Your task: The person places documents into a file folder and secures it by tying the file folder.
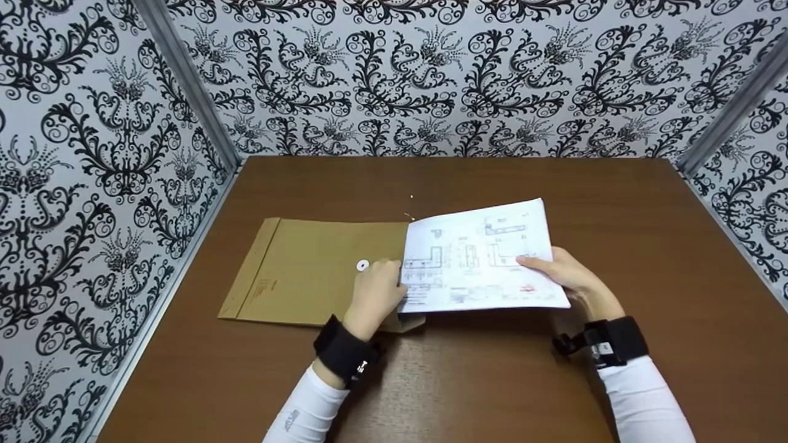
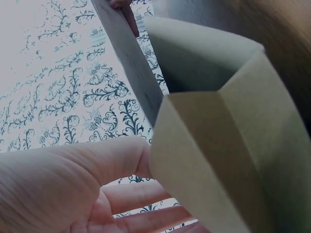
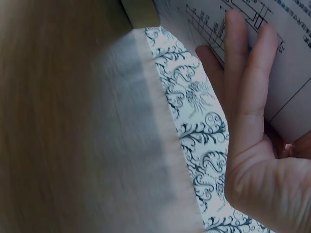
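Gripping is done by both hands over a brown tabletop (image 1: 492, 381). At left of centre in the frame, the kraft document envelope (image 1: 308, 264) is pinched near its mouth by the left hand (image 1: 377, 289); at right of centre, the technical drawing sheets (image 1: 468, 274) are grasped by the right hand (image 1: 572, 271), thumb on top. Beside the left knuckles, a white closure disc (image 1: 362, 265) is seen. Insertion or removal seems in hand; which cannot be told. Next, the mouth should be held wide and the sheets aligned with it.
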`<state>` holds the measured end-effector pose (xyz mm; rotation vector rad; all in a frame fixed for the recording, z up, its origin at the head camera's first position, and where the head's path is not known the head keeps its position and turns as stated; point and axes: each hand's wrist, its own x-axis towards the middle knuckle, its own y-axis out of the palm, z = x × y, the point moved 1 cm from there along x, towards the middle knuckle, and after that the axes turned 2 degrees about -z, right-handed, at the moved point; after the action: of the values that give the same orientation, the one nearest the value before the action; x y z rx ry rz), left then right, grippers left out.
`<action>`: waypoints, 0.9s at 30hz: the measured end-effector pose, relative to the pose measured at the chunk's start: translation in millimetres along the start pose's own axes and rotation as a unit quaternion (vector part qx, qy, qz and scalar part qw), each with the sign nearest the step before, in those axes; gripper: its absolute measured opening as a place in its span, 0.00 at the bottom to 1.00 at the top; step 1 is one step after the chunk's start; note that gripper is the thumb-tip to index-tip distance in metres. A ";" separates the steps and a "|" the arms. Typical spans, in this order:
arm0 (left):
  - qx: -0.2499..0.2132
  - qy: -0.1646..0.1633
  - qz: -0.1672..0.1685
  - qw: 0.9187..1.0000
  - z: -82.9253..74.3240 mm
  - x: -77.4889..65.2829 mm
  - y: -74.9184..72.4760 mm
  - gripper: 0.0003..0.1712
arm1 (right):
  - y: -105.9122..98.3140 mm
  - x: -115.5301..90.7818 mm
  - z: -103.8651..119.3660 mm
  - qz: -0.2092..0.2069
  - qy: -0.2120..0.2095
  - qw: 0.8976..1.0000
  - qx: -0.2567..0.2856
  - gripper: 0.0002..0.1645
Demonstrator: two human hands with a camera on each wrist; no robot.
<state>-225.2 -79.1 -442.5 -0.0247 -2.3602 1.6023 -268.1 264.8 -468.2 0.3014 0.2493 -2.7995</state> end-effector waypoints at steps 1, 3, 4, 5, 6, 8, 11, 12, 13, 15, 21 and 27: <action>0.001 0.000 -0.001 1.000 -0.2 -0.1 0.0 0.05 | 2.2 0.9 0.0 0.001 -0.002 1.000 0.002 0.12; 0.003 0.000 -0.003 1.000 -0.5 -0.1 0.5 0.05 | 6.9 2.4 -0.2 0.000 -0.005 1.000 0.005 0.14; 0.004 0.000 -0.003 1.000 -0.6 -0.2 0.7 0.05 | 9.2 3.0 -0.2 0.000 -0.006 1.000 0.006 0.15; 0.005 0.001 -0.005 1.000 -0.8 0.0 1.1 0.05 | 11.3 3.7 -0.5 0.000 -0.007 1.000 0.006 0.17; 0.005 0.002 -0.007 1.000 -0.9 0.0 1.8 0.05 | 13.7 4.3 -0.6 0.000 -0.007 1.000 0.006 0.18; 0.007 0.003 -0.013 1.000 -1.2 0.0 2.6 0.05 | 19.3 5.3 -0.8 0.001 -0.008 1.000 0.009 0.21; 0.009 0.003 -0.021 1.000 -2.0 0.0 3.8 0.05 | 27.8 7.1 -1.0 0.004 -0.008 1.000 0.012 0.25; 0.010 0.002 -0.023 1.000 -2.2 -0.1 3.9 0.04 | 30.7 7.6 -1.2 0.004 -0.009 1.000 0.013 0.26; 0.011 0.001 -0.023 1.000 -2.5 -0.2 4.0 0.04 | 33.5 8.1 -1.3 0.003 -0.008 1.000 0.013 0.26; 0.013 -0.001 -0.024 1.000 -2.9 0.0 4.3 0.04 | 38.4 8.9 -1.8 -0.002 -0.008 1.000 0.013 0.27; 0.017 -0.003 -0.025 1.000 -4.0 -1.4 3.2 0.03 | 48.2 11.5 -2.8 0.000 -0.019 1.000 0.010 0.27; 0.022 0.001 -0.028 0.999 -5.1 -2.3 3.6 0.05 | 55.0 15.0 -3.3 0.009 -0.025 1.000 0.007 0.27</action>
<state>-222.3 -73.5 -444.6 0.0479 -2.3036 1.6259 -263.6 209.7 -482.5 0.2353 0.2139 -2.7884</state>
